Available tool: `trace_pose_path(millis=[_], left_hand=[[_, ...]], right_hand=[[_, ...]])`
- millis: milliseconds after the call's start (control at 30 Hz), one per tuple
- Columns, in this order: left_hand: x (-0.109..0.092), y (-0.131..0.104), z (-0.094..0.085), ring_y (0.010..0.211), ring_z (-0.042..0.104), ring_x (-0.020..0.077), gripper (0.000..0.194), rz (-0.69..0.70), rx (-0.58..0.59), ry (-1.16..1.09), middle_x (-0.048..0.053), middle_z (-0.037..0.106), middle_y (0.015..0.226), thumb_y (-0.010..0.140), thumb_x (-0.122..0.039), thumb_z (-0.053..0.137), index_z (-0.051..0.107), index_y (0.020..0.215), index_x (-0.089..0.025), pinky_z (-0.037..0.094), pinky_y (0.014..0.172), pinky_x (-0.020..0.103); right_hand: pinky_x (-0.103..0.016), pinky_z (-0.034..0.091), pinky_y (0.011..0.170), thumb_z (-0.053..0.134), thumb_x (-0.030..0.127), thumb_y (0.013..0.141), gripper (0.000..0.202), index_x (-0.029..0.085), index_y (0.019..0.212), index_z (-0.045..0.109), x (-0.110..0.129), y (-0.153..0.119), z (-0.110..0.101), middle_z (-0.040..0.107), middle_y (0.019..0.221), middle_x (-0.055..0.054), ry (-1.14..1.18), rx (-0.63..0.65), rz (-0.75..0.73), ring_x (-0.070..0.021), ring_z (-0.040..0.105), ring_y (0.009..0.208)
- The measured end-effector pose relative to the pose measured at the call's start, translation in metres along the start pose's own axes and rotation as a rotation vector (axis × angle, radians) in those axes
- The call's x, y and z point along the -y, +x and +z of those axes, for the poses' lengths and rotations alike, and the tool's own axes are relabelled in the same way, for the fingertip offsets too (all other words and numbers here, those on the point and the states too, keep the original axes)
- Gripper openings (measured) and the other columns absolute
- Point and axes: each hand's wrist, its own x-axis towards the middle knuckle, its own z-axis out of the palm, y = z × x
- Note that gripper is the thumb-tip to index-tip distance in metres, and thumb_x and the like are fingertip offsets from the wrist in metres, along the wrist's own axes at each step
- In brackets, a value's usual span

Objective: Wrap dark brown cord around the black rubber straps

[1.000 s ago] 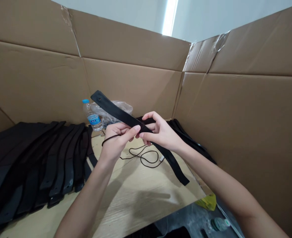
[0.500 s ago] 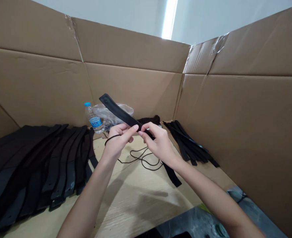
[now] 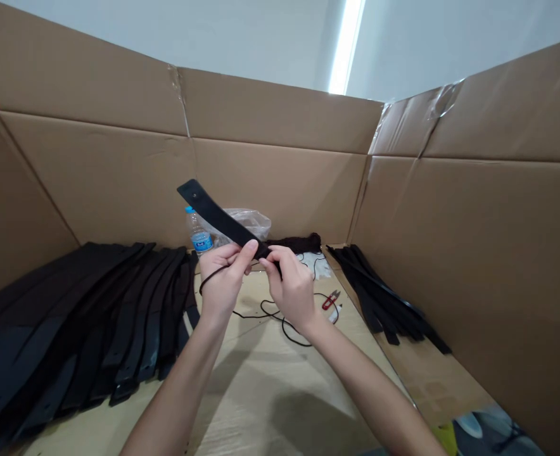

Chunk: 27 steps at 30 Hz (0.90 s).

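Observation:
A black strap [image 3: 218, 218] rises up and left from my hands, its far end showing a small hole. My left hand [image 3: 225, 272] is closed on it, thumb pressed on top. Right beside it, my right hand [image 3: 289, 282] pinches the strap's wrapped part, and its fingers hide the rest. A dark cord [image 3: 213, 276] runs over the back of my left hand. More cord [image 3: 296, 342] lies in loops on the table [image 3: 251, 392] below my hands.
Many-layered black straps [image 3: 132, 316] cover the left side; thinner black strips [image 3: 384, 291] lie at the right. Behind are a water bottle [image 3: 201, 237], a clear plastic bag [image 3: 249, 221] and a dark cord bundle [image 3: 299, 244]. Red snips [image 3: 330, 300] lie right of my hands. Cardboard walls [image 3: 280, 177] surround the table.
The view has shifted, uncovering the red snips. My right hand has turned more upright, and the strap's lower end, which hung below it, no longer shows. Both hands still hold the strap.

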Motion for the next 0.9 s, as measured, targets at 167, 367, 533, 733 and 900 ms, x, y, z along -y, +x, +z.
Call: trace_pose_path(millis=[167,367,533,733,900], left_hand=[[0.001,0.004,-0.008,0.047,0.040,0.0094,0.030,0.006,-0.058,0.011,-0.003,0.045,0.050,0.073,-0.036,0.071,0.058,0.055,-0.016,0.034,0.046,0.023],[-0.002,0.010,-0.015,0.043,0.035,0.0071,0.039,-0.018,-0.080,-0.002,-0.005,0.041,0.045,0.072,-0.035,0.072,0.049,0.047,-0.016,0.032,0.043,0.022],[-0.002,0.013,-0.016,0.041,0.035,0.0073,0.041,-0.020,-0.058,0.066,-0.004,0.039,0.043,0.071,-0.036,0.072,0.048,0.045,-0.016,0.028,0.041,0.022],[0.000,0.018,-0.016,0.041,0.029,0.0070,0.043,-0.022,0.044,0.319,-0.004,0.037,0.041,0.073,-0.041,0.067,0.047,0.044,-0.016,0.019,0.041,0.023],[0.001,0.020,-0.013,0.040,0.028,0.0060,0.028,-0.068,0.152,0.431,-0.005,0.039,0.043,0.063,-0.037,0.070,0.058,0.051,-0.015,0.017,0.040,0.021]], right_hand=[[-0.035,0.050,0.075,0.033,0.024,0.096,0.018,0.021,0.085,0.047,-0.002,0.002,0.014,0.063,0.094,-0.015,0.012,0.033,-0.055,-0.0238,0.062,0.095],[-0.037,0.050,0.080,0.035,0.017,0.094,0.012,0.022,0.085,0.041,-0.006,0.003,0.022,0.060,0.093,-0.014,0.124,0.046,-0.120,-0.0242,0.059,0.103],[-0.034,0.049,0.078,0.038,0.013,0.092,0.013,0.022,0.082,0.040,-0.009,0.002,0.023,0.059,0.088,-0.012,0.170,0.016,-0.118,-0.0233,0.059,0.101],[-0.031,0.048,0.072,0.037,0.013,0.093,0.015,0.022,0.081,0.041,-0.021,-0.002,0.025,0.058,0.087,-0.010,0.148,-0.037,-0.048,-0.0198,0.058,0.081],[-0.028,0.046,0.068,0.037,0.013,0.093,0.016,0.021,0.081,0.040,-0.031,-0.002,0.026,0.055,0.081,-0.007,0.123,-0.046,-0.030,-0.0177,0.054,0.075]])
